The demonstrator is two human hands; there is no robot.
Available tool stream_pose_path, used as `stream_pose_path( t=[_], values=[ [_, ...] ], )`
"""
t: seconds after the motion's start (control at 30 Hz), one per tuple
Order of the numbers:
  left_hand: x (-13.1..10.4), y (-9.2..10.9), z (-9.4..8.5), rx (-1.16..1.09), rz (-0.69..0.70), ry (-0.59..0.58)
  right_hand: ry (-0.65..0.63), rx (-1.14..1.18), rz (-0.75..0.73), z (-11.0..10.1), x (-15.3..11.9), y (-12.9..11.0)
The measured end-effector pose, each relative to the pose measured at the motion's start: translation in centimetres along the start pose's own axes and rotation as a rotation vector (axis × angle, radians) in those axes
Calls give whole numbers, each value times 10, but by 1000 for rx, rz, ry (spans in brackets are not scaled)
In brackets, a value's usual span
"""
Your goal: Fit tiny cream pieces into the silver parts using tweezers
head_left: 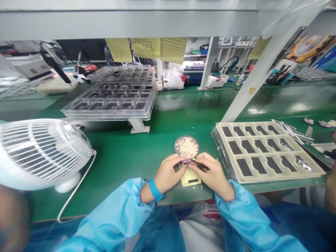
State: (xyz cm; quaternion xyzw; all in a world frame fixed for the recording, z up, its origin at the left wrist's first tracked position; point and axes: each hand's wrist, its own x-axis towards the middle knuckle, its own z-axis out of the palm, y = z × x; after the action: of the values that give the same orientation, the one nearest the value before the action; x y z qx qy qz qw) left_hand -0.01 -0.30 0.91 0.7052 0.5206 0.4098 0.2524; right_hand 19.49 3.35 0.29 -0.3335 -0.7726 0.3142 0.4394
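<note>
My left hand [168, 174] and my right hand [213, 175] meet close together near the table's front edge. Between the fingertips of both hands is a small part, glossy purple [185, 162] towards the left and dark towards the right; its exact kind is unclear and the fingers cover much of it. Directly under the hands lies a pale yellow pad [186, 181] with a black strip on it. Just beyond the fingers stands a round dark dish [175, 148] filled with tiny cream-coloured pieces.
On the right, a stacked cream tray [236, 156] has dark-lined slots, a few holding shiny parts. A white fan [44, 154] with a cord stands left. Clear plastic trays [105, 113] rest on a raised stand. A slanted post [244, 92] rises behind. Other people's blurred arms edge both sides.
</note>
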Motion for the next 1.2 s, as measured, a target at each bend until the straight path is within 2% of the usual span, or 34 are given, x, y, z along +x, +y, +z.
stream_pose_path(
  t=[0.3,0.47,0.57,0.73,0.83,0.9,1.03,1.2],
  values=[
    [0,0,1,27,-20,-7,4,-35,-25,5,-3,8],
    [2,0,-3,53,-26,-10,-140,-35,-2,2,9,3],
    [4,-5,-8,64,-56,33,-214,10,-18,-1,24,-2],
    [21,-32,-22,45,-107,183,-59,-156,36,-4,46,10],
    [38,-48,-34,48,-112,246,-35,-275,86,-4,49,22],
    [47,-52,-39,55,-98,269,-2,-265,86,-3,46,25],
    [47,-39,-39,60,-26,259,78,-121,6,0,42,15],
    [35,-13,-29,132,144,166,102,-12,-144,7,43,4]
  ],
)
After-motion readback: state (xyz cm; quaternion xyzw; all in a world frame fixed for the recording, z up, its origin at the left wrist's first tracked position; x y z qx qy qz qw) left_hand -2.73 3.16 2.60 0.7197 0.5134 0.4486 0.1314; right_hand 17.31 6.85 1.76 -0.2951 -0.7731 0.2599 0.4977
